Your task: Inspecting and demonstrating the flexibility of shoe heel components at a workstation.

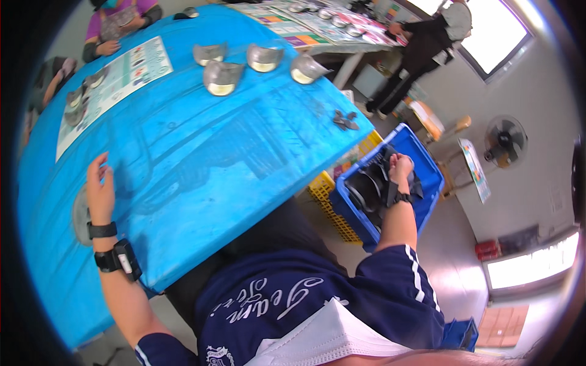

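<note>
My left hand (pixel 101 190) hovers over the left part of the blue-covered table (pixel 201 183), fingers loosely apart with nothing between them. Partly hidden behind that wrist lies a grey rounded piece (pixel 80 215). My right hand (pixel 400 167) is down inside a blue plastic crate (pixel 434 177) at the table's right side. Its fingers are curled together among dark grey and black pieces (pixel 368 186); what they hold, if anything, cannot be made out. Several grey curved, cup-like pieces (pixel 222 77) with pale yellow edges stand at the table's far side.
Small dark scraps (pixel 345 120) lie near the table's right corner. A yellow crate (pixel 332 204) sits beside the blue one. A printed sheet (pixel 116 91) bears more grey pieces. One person (pixel 119 24) sits across the table; another (pixel 421 55) stands at a farther table. A fan (pixel 506 141) is at right.
</note>
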Demonstrator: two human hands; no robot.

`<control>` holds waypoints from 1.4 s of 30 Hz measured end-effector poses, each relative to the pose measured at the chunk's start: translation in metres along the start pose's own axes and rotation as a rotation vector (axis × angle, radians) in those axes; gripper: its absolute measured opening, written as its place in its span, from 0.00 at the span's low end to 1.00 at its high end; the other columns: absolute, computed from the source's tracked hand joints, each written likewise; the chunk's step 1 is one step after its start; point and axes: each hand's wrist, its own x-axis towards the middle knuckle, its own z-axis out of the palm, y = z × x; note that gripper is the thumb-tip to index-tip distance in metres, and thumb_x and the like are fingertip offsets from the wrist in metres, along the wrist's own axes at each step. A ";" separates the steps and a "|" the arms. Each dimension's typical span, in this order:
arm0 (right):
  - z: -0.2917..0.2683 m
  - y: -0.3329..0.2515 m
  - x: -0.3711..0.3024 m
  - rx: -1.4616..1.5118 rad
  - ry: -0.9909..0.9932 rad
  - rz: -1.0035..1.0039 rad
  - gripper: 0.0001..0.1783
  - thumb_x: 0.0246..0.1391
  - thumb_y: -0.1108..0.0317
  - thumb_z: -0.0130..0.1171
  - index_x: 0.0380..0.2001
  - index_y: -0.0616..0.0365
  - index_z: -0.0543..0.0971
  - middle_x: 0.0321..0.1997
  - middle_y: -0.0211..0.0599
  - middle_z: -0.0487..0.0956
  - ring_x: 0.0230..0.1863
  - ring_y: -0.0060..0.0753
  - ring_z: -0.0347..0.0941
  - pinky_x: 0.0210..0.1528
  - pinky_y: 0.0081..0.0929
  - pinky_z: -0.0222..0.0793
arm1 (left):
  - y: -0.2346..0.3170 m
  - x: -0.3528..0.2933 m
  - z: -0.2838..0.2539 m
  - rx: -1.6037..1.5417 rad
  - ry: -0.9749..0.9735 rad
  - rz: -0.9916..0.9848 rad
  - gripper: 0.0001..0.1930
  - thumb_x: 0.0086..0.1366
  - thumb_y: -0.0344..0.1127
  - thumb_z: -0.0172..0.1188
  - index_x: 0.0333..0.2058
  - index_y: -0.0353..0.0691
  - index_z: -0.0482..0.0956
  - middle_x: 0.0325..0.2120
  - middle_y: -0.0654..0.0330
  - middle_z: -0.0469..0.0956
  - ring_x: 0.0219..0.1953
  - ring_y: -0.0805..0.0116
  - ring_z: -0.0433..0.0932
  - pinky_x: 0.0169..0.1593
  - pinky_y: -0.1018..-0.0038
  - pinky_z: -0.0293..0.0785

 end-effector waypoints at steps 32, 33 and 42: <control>0.306 0.024 -0.358 -0.197 -1.322 -0.573 0.07 0.51 0.72 0.53 0.35 0.58 0.76 0.32 0.30 0.75 0.35 0.19 0.69 0.40 0.19 0.64 | 0.042 -0.009 -0.031 0.458 -0.384 -0.247 0.21 0.48 0.45 0.64 0.37 0.37 0.75 0.32 0.54 0.77 0.35 0.58 0.76 0.39 0.69 0.72; 0.304 0.026 -0.364 -0.182 -1.376 -0.651 0.07 0.51 0.72 0.53 0.35 0.58 0.76 0.32 0.30 0.75 0.35 0.19 0.69 0.40 0.19 0.64 | 0.044 -0.011 -0.024 0.194 -0.366 -0.136 0.21 0.47 0.43 0.65 0.37 0.36 0.75 0.31 0.55 0.77 0.34 0.59 0.76 0.39 0.70 0.72; 0.257 0.008 -0.438 -0.243 -1.919 -0.720 0.11 0.51 0.71 0.53 0.39 0.58 0.75 0.40 0.39 0.74 0.43 0.33 0.70 0.45 0.27 0.66 | 0.076 -0.020 0.005 0.016 -0.774 0.275 0.20 0.45 0.35 0.64 0.40 0.41 0.75 0.36 0.57 0.73 0.43 0.59 0.70 0.46 0.68 0.65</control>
